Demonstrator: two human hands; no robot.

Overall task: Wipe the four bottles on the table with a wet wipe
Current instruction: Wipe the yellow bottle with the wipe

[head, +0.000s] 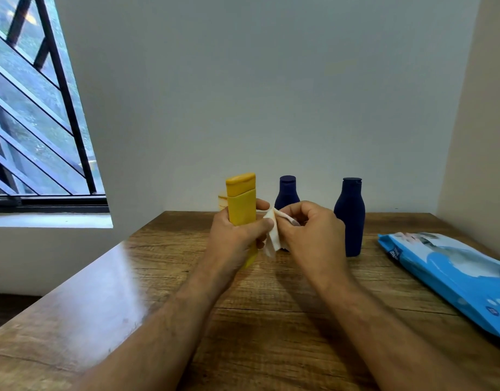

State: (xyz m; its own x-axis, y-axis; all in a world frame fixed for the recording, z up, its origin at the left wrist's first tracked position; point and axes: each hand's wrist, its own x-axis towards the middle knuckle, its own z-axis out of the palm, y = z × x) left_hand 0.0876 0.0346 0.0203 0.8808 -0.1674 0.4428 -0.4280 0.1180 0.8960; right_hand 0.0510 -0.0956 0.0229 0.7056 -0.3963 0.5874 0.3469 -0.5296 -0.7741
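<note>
My left hand point(237, 235) grips a tall yellow bottle point(241, 201) upright above the wooden table point(186, 292). My right hand point(311, 230) pinches a white wet wipe point(272, 235) right beside the bottle's right side. Behind the held bottle, a sliver of another yellow bottle point(222, 201) peeks out at its left. Two dark blue bottles stand at the back: a small one point(287, 191) partly hidden behind my hands, and a taller one point(350, 218) further right.
A blue pack of wet wipes point(452, 275) lies flat at the table's right edge. A grey wall rises just behind the bottles. A barred window point(37, 122) and its sill are at the left, beyond the table's left edge.
</note>
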